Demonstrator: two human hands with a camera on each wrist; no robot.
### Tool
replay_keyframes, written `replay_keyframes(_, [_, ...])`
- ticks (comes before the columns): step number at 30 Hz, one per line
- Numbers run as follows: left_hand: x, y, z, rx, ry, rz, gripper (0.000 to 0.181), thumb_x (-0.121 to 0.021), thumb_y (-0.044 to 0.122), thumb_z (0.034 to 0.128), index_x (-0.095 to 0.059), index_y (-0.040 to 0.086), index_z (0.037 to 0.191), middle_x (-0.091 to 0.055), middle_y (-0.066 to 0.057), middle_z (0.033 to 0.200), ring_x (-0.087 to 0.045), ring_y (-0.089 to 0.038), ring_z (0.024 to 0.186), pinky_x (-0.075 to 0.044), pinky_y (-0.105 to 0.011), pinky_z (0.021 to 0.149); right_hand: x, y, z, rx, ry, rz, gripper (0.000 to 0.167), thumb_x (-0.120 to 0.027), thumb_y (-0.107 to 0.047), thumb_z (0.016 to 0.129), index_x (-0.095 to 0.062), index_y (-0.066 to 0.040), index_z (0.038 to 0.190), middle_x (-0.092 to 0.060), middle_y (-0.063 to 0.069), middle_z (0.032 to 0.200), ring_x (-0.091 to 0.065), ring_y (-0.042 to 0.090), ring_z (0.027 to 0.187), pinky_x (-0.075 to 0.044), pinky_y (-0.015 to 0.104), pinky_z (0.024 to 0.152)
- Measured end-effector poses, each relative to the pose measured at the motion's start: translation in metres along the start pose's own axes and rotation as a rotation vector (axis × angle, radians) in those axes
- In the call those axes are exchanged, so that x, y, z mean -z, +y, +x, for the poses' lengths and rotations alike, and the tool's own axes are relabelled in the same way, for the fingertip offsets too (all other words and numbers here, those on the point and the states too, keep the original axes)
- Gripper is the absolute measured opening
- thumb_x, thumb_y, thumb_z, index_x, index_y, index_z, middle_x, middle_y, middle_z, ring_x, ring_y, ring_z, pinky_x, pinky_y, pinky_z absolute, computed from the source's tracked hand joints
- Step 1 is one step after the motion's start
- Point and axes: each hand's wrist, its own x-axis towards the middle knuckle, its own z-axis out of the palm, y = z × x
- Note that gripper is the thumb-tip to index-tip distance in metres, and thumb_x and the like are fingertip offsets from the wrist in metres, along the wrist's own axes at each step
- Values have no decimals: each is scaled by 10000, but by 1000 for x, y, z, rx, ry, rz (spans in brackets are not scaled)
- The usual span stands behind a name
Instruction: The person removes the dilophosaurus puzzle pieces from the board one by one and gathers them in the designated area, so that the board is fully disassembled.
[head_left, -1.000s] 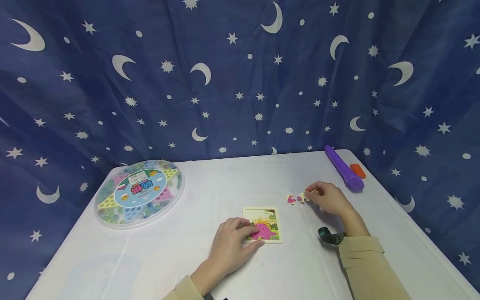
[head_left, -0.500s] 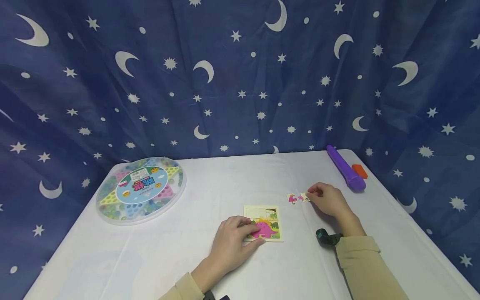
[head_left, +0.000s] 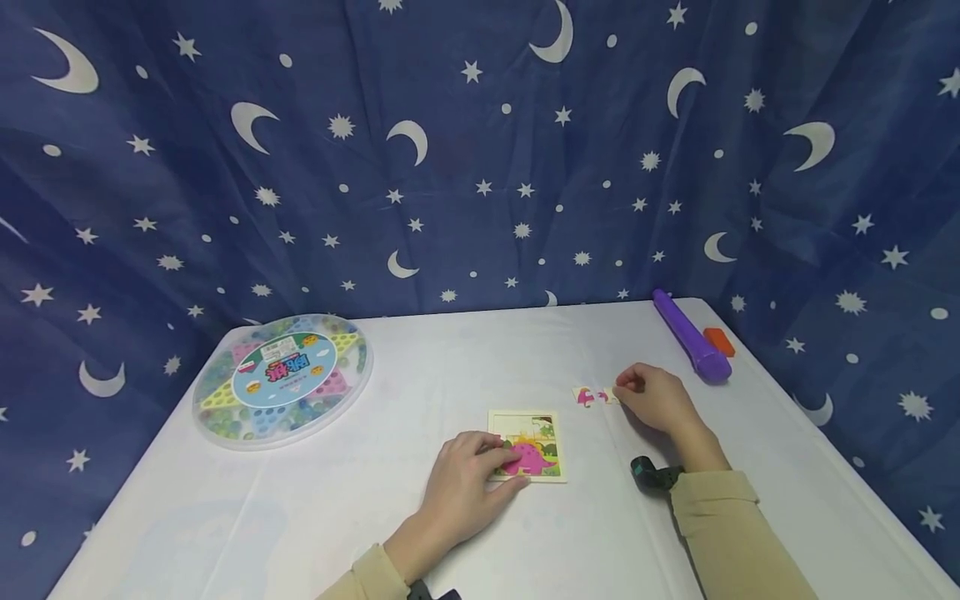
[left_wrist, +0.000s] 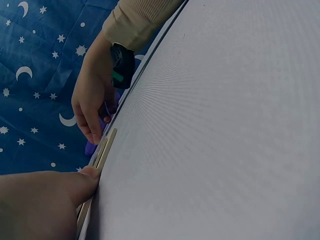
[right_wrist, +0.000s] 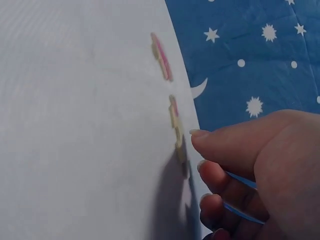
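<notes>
A square puzzle board [head_left: 533, 458] with a pink dinosaur picture lies on the table. My left hand [head_left: 465, 487] rests on its left side, fingers over the picture and thumb against the near edge, as the thumb [left_wrist: 89, 175] in the left wrist view also shows. Behind and right of the board lie a pink-and-cream puzzle piece [head_left: 583, 397] and another puzzle piece [head_left: 608, 396], partly hidden by my right hand [head_left: 656, 402]. In the right wrist view that hand's thumb and curled fingers hover beside the pieces, apart from them, with nothing visible between the tips.
A round, clear game box [head_left: 281, 383] with coloured star points lies at the far left. At the back right are a purple microphone-shaped object [head_left: 690, 337] and an orange block [head_left: 718, 342]. A blue star-and-moon curtain [head_left: 450, 167] hangs behind the white table [head_left: 420, 358].
The head view has shifted slightly. My right hand has drawn a little to the right from the puzzle pieces, uncovering more of the nearer one. My left hand stays on the board.
</notes>
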Motion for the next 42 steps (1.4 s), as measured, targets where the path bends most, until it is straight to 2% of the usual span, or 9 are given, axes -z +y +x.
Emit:
replay_keyframes(4, [0, 0, 1, -15, -1, 4, 324, -818, 408, 868, -799, 229, 1137, -680, -10, 1145, -583, -190, 1139, -451, -448, 998, 3, -9, -1, 31, 14, 5, 227, -694, -227, 970, -678, -42, 1101, -654, 81, 946, -592, 305, 937, -514, 488, 858])
replay_keyframes(9, [1, 0, 1, -45, -9, -4, 299, -820, 385, 873, -804, 231, 1128, -682, -6, 1140, -587, -201, 1133, -462, -458, 977, 5, -26, -3, 35, -40, 12, 225, -693, -255, 971, -690, -87, 1121, -662, 67, 1006, -582, 268, 884, -508, 362, 703])
replay_keyframes(13, [1, 0, 0, -58, -15, -5, 288, -815, 380, 880, -806, 231, 1126, -683, -3, 1149, -586, -207, 1139, -460, -466, 988, 0, -40, -4, 54, -110, 27, 200, -719, -255, 961, -708, -126, 1112, -671, 44, 1034, -575, 252, 889, -500, 336, 704])
replay_keyframes(18, [1, -1, 0, -61, -19, 2, 288, -805, 387, 888, -805, 236, 1133, -685, 6, 1157, -583, -205, 1148, -453, -465, 1005, -12, -54, -8, 146, -188, 22, 121, -754, -211, 941, -733, -164, 1051, -671, -8, 982, -574, 216, 876, -519, 357, 756])
replay_keyframes(22, [1, -2, 0, -64, -21, 12, 296, -797, 398, 892, -802, 240, 1143, -689, 9, 1164, -582, -207, 1156, -450, -466, 1014, -23, -64, -11, 216, -246, 14, 125, -790, -211, 913, -751, -180, 1028, -658, -54, 922, -559, 185, 850, -505, 358, 778])
replay_keyframes(26, [0, -2, 1, -60, -30, 23, 303, -790, 405, 896, -797, 245, 1153, -692, 17, 1176, -580, -207, 1168, -448, -471, 1018, -29, -72, -14, 239, -289, 12, 142, -823, -243, 884, -762, -206, 1006, -658, -89, 898, -546, 174, 816, -485, 347, 733])
replay_keyframes(42, [-1, -3, 1, -61, -40, 28, 306, -780, 402, 903, -792, 245, 1166, -706, 23, 1202, -584, -210, 1177, -450, -480, 1018, -38, -79, -18, 274, -312, 5, 140, -841, -231, 866, -777, -191, 984, -670, -114, 862, -536, 161, 759, -468, 346, 704])
